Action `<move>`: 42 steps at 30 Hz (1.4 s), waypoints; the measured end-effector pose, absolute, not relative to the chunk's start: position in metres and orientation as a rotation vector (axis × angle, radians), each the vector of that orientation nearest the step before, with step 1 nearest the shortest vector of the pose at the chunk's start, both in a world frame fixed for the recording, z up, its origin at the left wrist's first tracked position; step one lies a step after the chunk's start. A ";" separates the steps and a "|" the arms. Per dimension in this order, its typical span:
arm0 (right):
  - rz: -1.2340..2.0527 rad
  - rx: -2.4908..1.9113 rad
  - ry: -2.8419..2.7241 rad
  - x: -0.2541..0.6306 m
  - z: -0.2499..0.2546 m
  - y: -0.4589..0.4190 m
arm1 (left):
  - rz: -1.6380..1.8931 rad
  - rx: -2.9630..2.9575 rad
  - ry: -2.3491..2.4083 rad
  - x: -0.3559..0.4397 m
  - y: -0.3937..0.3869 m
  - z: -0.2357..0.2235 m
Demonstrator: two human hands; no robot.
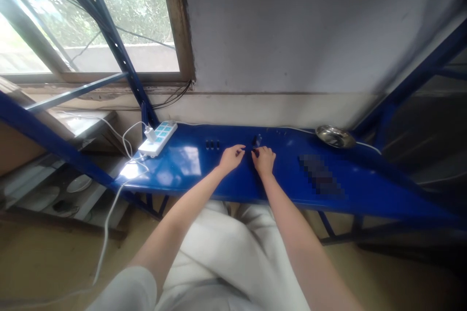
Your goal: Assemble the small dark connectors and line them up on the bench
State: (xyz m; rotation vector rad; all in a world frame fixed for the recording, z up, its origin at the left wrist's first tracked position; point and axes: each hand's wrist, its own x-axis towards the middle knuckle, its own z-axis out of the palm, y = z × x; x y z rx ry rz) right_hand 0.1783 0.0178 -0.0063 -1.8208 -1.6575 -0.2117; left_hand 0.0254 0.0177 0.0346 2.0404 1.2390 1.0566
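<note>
My left hand is above the blue tabletop, its fingers curled and the thumb close to the fingertips. Whatever lies between them is too small to make out. Close by on the right, my right hand pinches a small dark piece between thumb and fingers. Just beyond that hand is a little cluster of dark and clear small parts. Three small dark cylinder-like pieces stand in a row to the left of my left hand, apart from it.
A white power strip with a plugged-in charger lies at the table's left end, its cable hanging over the edge. At the back right sits a shiny metal dish. A pixelated dark object lies right of my hands. Blue posts frame both ends.
</note>
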 end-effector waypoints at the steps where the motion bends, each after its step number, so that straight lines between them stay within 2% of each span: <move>1: -0.204 -1.809 -1.668 0.178 -0.005 0.017 | 1.127 1.973 1.275 0.017 0.014 0.031; 8: -0.063 -1.595 -1.958 0.163 0.010 0.020 | 1.356 1.641 1.516 -0.025 0.006 0.022; 18: 0.491 -1.858 -1.814 0.097 0.027 0.059 | 1.402 1.416 1.578 -0.035 0.009 0.007; 42: 0.546 -1.905 -1.802 0.079 0.020 0.069 | 1.390 1.484 1.623 -0.037 0.008 0.003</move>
